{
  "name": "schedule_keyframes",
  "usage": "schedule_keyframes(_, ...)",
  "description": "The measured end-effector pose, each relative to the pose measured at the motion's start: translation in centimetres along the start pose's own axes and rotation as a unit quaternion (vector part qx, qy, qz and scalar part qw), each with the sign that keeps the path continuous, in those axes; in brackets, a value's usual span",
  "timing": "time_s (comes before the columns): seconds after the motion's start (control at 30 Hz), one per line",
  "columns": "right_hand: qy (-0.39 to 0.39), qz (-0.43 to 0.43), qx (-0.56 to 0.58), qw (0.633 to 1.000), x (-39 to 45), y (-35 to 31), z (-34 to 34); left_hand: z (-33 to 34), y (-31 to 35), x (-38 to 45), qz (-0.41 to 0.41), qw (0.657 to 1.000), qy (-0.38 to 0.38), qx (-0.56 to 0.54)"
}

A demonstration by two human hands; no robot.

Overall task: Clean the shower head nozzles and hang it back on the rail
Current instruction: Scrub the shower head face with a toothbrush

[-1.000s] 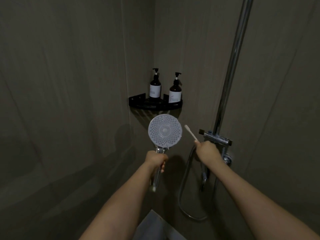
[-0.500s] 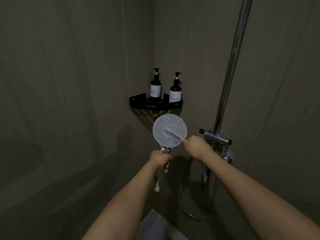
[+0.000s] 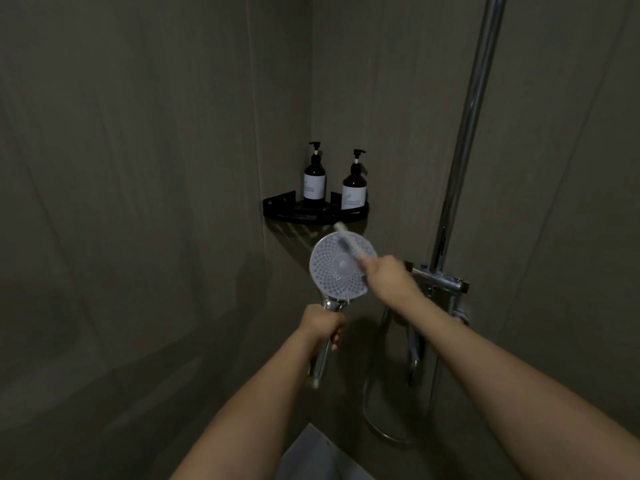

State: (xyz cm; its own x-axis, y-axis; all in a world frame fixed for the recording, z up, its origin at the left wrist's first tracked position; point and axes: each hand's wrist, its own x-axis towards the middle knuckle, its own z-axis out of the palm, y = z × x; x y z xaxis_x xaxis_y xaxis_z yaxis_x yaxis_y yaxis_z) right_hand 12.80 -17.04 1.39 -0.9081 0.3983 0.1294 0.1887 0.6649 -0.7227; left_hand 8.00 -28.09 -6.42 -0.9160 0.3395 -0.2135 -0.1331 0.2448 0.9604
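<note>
Your left hand (image 3: 320, 322) grips shower head (image 3: 341, 268) handle, face toward you; your right hand (image 3: 389, 277) holds toothbrush (image 3: 349, 244), now swept from centre to 12 o'clock rim; scrubbing underway, rail (image 3: 465, 133) at 2 o'clock awaits

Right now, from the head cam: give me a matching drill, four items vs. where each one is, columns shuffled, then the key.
1. round white shower head
2. white toothbrush
3. two dark pump bottles
4. chrome vertical rail

A. on the black corner shelf
B. in the right hand
C. fixed to the right wall
D. handle in the left hand

Pairs: 1-D, 2-B, 3-A, 4-C
</note>
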Motion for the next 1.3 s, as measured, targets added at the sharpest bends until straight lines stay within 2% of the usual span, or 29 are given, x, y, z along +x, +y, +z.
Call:
schedule_keyframes(0.03,-0.057,0.002,-0.032,0.998,-0.3,0.0,0.8,0.1,0.1,0.0,0.002,1.0,0.0,0.002)
schedule_keyframes(0.07,-0.061,0.013,-0.061,0.996,-0.4,-0.1,1.3,0.1,0.2,-0.1,0.005,1.0,-0.002,0.003)
schedule_keyframes(0.1,-0.024,0.033,-0.07,0.997,0.1,0.3,1.3,0.2,0.4,-0.2,0.008,1.0,-0.004,0.003)
schedule_keyframes(0.17,0.114,0.088,0.03,0.989,0.6,0.9,0.1,0.2,0.5,-0.4,0.007,1.0,-0.008,0.002)
schedule_keyframes(0.2,0.157,0.089,0.074,0.981,0.5,1.1,-0.5,0.2,0.5,-0.3,0.005,1.0,-0.009,0.001)
schedule_keyframes(0.23,0.149,0.065,0.09,0.983,0.4,1.1,-0.8,0.1,0.5,-0.3,0.005,1.0,-0.007,0.0)
schedule_keyframes(0.27,0.099,0.026,0.095,0.99,0.2,0.7,-0.8,0.0,0.5,-0.2,0.005,1.0,-0.004,-0.001)
schedule_keyframes(0.33,-0.061,-0.021,0.015,0.998,-0.9,-0.4,0.6,-0.1,0.5,0.0,0.009,1.0,0.0,-0.002)
schedule_keyframes(0.37,-0.075,-0.01,-0.017,0.997,-1.2,-0.3,1.3,0.0,0.5,0.0,0.01,1.0,0.001,-0.003)
schedule_keyframes(0.4,-0.048,0.003,-0.045,0.998,-0.8,-0.1,1.3,0.0,0.4,0.0,0.01,1.0,0.0,-0.003)
schedule_keyframes(0.5,0.148,0.098,0.06,0.982,0.2,0.6,-0.7,0.0,0.3,-0.4,0.005,1.0,-0.004,-0.001)
schedule_keyframes(0.53,0.171,0.092,0.071,0.978,0.1,0.7,-1.1,-0.1,0.2,-0.3,0.005,1.0,-0.004,-0.004)
schedule_keyframes(0.57,0.157,0.075,0.065,0.983,0.2,0.8,-1.2,-0.1,0.2,-0.2,0.005,1.0,-0.002,-0.006)
schedule_keyframes(0.63,0.072,0.03,0.002,0.997,-0.3,0.3,-0.2,-0.2,0.3,0.0,0.005,1.0,0.003,-0.011)
schedule_keyframes(0.73,-0.167,-0.011,-0.053,0.984,-1.1,0.1,2.0,0.1,0.3,0.0,0.0,1.0,0.0,-0.02)
schedule_keyframes(0.77,-0.183,-0.023,-0.048,0.982,-1.4,-0.1,2.4,0.1,0.3,-0.1,-0.001,1.0,0.0,-0.021)
schedule_keyframes(0.8,-0.163,-0.027,-0.034,0.986,-1.1,-0.1,2.3,0.1,0.2,-0.1,-0.001,1.0,0.0,-0.021)
schedule_keyframes(0.87,-0.024,0.014,0.001,1.0,-0.2,0.2,1.3,0.1,0.2,-0.1,0.0,1.0,0.001,-0.019)
schedule_keyframes(0.9,0.023,0.038,-0.008,0.999,0.2,0.9,0.9,0.0,0.3,0.0,0.001,1.0,0.002,-0.02)
schedule_keyframes(0.93,0.023,0.053,-0.013,0.998,0.4,1.4,0.7,-0.1,0.3,0.0,0.0,1.0,0.002,-0.022)
schedule_keyframes(1.0,-0.117,0.031,-0.025,0.992,0.0,1.5,0.8,-0.3,0.2,0.1,-0.008,0.999,0.003,-0.031)
schedule_keyframes(1.03,-0.15,0.009,-0.027,0.988,-0.6,1.5,1.4,-0.3,0.1,0.1,-0.011,0.999,0.003,-0.036)
schedule_keyframes(1.07,-0.143,-0.007,-0.007,0.99,-0.7,1.5,1.5,-0.3,0.1,0.0,-0.014,0.999,0.003,-0.039)
schedule_keyframes(1.13,-0.011,0.014,0.053,0.998,-0.3,1.4,0.6,-0.3,0.1,0.1,-0.018,0.999,0.005,-0.038)
schedule_keyframes(1.17,0.033,0.034,0.047,0.998,-0.1,1.6,0.2,-0.3,0.1,0.1,-0.018,0.999,0.007,-0.037)
schedule_keyframes(1.2,0.02,0.04,0.03,0.999,0.0,1.8,0.0,-0.3,0.2,0.2,-0.016,0.999,0.007,-0.035)
schedule_keyframes(1.27,-0.147,0.061,-0.057,0.986,-0.5,2.1,0.4,-0.3,0.3,0.3,-0.014,0.999,0.01,-0.034)
schedule_keyframes(1.3,-0.161,0.055,-0.069,0.983,-1.0,1.9,0.8,-0.3,0.3,0.3,-0.014,0.999,0.01,-0.035)
